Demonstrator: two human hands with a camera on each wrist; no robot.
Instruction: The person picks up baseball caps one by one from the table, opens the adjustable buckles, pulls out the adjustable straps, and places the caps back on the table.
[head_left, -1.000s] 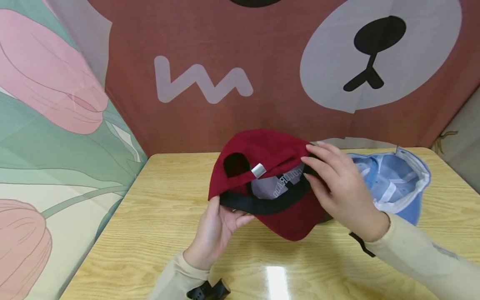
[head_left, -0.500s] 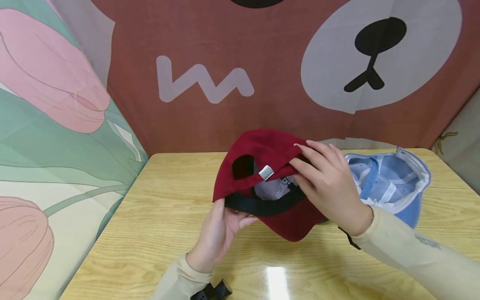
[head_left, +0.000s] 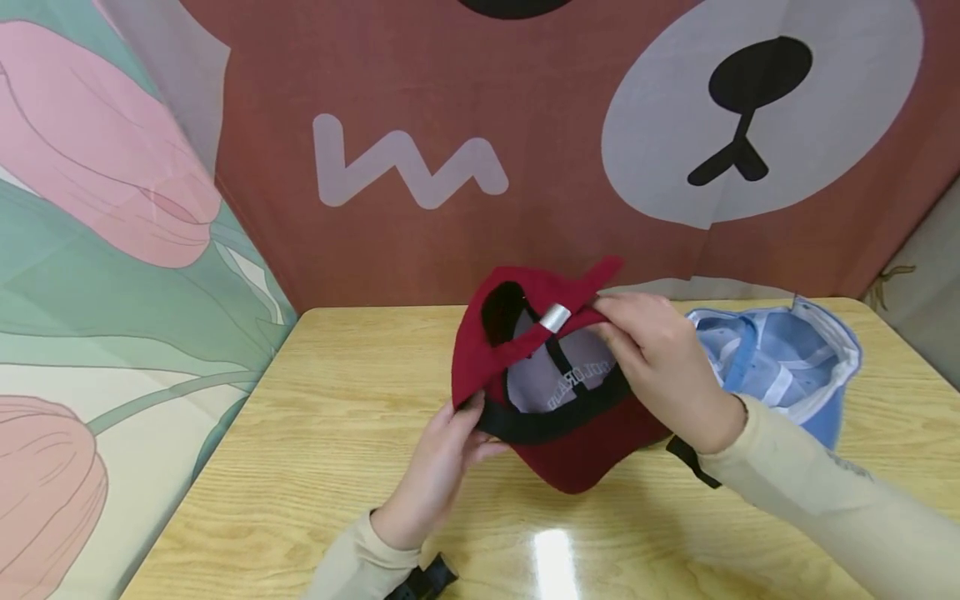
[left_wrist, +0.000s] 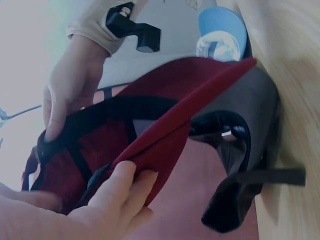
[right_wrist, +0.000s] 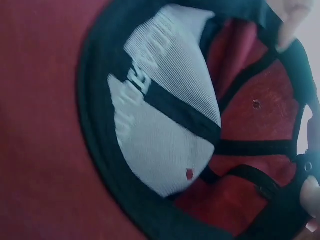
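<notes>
A red baseball cap (head_left: 477, 342) is held above the table, its inside turned toward me and its brim pointing down. My left hand (head_left: 435, 479) grips the left rim, thumb on the inner band. With curled fingers, my right hand (head_left: 671, 367) pinches the rear band at the right of the silver buckle (head_left: 555, 318). A loose strap end (head_left: 602, 271) sticks up beyond the buckle. In the left wrist view, the left fingers (left_wrist: 122, 187) lie against the underside of the brim (left_wrist: 185, 112). The right wrist view shows the grey lining (right_wrist: 165, 140) with raised lettering.
A light blue cap (head_left: 832, 400) lies upturned on the wooden table (head_left: 300, 450) at the right. Behind the red cap, a dark grey cap (left_wrist: 250, 95) with a hanging strap shows in the left wrist view. A printed cloth (head_left: 420, 250) stands along the table's back edge.
The right hand's spread fingers have closed to a pinch on the rear band. The strap end now stands up past the buckle. The red cap and left hand have shifted slightly right.
</notes>
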